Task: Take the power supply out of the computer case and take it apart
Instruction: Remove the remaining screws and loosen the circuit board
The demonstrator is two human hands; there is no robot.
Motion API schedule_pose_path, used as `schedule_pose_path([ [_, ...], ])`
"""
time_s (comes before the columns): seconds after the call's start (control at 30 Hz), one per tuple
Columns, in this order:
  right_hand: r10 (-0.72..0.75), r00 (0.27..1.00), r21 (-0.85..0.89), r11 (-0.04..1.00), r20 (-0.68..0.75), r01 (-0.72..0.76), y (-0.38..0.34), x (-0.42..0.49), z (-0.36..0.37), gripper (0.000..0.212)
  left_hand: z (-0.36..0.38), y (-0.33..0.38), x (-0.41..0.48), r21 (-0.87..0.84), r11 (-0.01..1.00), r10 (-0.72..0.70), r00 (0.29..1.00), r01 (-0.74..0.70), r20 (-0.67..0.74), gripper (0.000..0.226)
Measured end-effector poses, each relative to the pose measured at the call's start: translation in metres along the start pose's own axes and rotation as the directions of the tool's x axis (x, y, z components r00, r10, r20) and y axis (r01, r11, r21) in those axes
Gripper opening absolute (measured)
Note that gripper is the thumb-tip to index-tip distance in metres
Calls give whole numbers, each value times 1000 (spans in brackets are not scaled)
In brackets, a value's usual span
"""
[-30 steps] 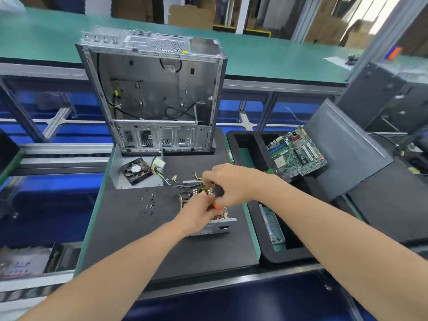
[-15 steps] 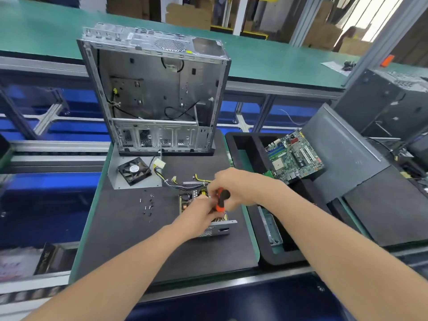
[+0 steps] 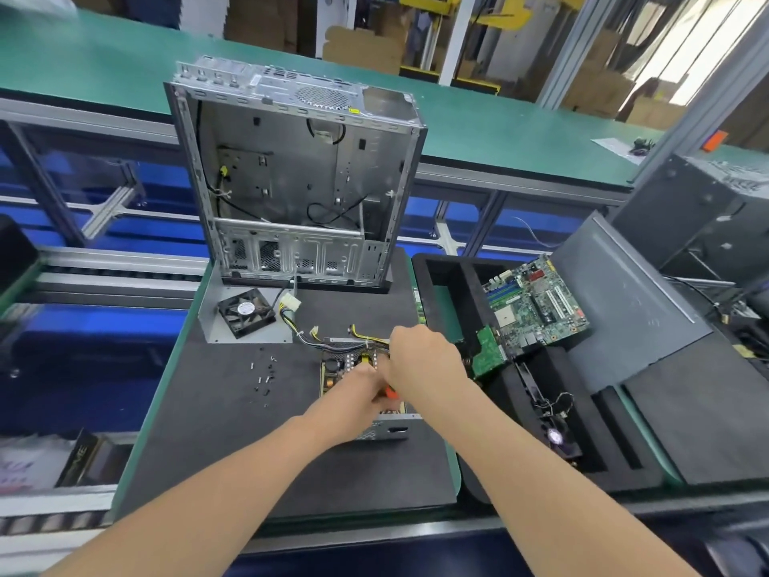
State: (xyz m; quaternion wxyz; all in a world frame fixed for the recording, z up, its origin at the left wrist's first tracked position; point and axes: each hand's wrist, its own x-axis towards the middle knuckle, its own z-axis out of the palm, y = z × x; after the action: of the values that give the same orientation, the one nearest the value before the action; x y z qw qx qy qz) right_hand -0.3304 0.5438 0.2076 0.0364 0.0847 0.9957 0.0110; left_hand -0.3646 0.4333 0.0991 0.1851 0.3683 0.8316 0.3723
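The opened power supply (image 3: pixel 366 389) lies on the tabletop (image 3: pixel 216 431) before the emptied case (image 3: pixel 291 177), left hand (image 3: pixel 353 399) steadying it while right hand (image 3: pixel 420 356) apparently grips an orange-handled screwdriver (image 3: pixel 390 392).

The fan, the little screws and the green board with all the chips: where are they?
fan (image 3: pixel 246 312), head view, on its round hub label.
screws (image 3: pixel 263 373), head view, middle of the scattered cluster on the black mat.
green board (image 3: pixel 537 304), head view, centre of its top face.

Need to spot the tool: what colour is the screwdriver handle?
Orange, with some black; the screwdriver is mostly hidden between both hands. Head view.
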Motion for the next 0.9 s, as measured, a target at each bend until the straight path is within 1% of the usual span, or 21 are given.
schedule_pose_path([
  [0.07,-78,993,23,997,91,77,6,7,-6,26,0,-1,1,0,1000,-21,1000,21,17,7],
  [0.17,-242,943,115,969,228,220,22,15,-21,15,0,-3,-1,10,1000,9,1000,-9,10,5],
  [0.2,-314,913,151,947,258,283,29,16,-24,15,-1,-4,-2,14,999,34,999,-34,-1,1],
  [0.3,-572,772,190,820,277,540,44,19,-28,12,-4,-1,-4,-10,994,107,994,-108,-28,10],
  [0.33,-627,729,185,778,274,600,46,20,-29,12,-5,0,-5,-20,991,133,990,-134,-38,10],
  [0.37,-659,701,177,750,271,637,47,20,-30,12,-6,1,-5,-24,988,151,988,-152,-44,8],
  [0.4,-671,693,164,739,266,653,47,20,-31,13,-6,1,-5,-29,986,162,985,-164,-50,10],
  [0.43,-664,703,148,745,255,650,47,18,-32,14,-6,1,-6,-31,986,159,986,-161,-51,13],
  [0.47,-638,735,130,768,231,627,45,14,-31,16,-5,0,-6,-27,987,156,986,-158,-56,17],
  [0.5,-587,789,93,809,185,580,41,10,-29,18,-5,0,-7,-15,988,153,986,-154,-67,22],
  [0.53,-509,853,22,860,112,510,38,6,-25,22,-4,-1,-7,-7,989,149,985,-150,-83,28],
  [0.57,-406,913,-64,911,22,407,32,2,-19,28,-4,0,-7,-10,990,137,986,-139,-95,32],
  [0.6,-292,954,-120,951,-61,284,25,-1,-14,33,-4,0,-8,-23,991,132,986,-135,-106,34],
  [0.63,-191,975,-128,976,-113,177,18,-4,-10,37,-4,2,-9,-34,991,128,985,-132,-114,31],
  [0.67,-117,985,-99,990,-129,104,11,-6,-5,38,-4,3,-9,-36,990,133,984,-138,-116,25],
  [0.7,-75,991,-59,996,-115,68,7,-6,-1,36,-5,5,-9,-25,990,135,984,-139,-117,23],
  [0.77,-61,996,-25,998,-62,60,5,-2,2,29,-6,7,-9,-18,990,135,986,-137,-103,24],
  [0.83,-83,997,2,997,11,82,12,2,-3,27,-5,5,-9,-37,992,121,990,-124,-72,26],
  [0.9,-164,981,81,984,104,156,23,6,-10,23,-4,1,-7,-48,993,107,993,-109,-52,31],
])
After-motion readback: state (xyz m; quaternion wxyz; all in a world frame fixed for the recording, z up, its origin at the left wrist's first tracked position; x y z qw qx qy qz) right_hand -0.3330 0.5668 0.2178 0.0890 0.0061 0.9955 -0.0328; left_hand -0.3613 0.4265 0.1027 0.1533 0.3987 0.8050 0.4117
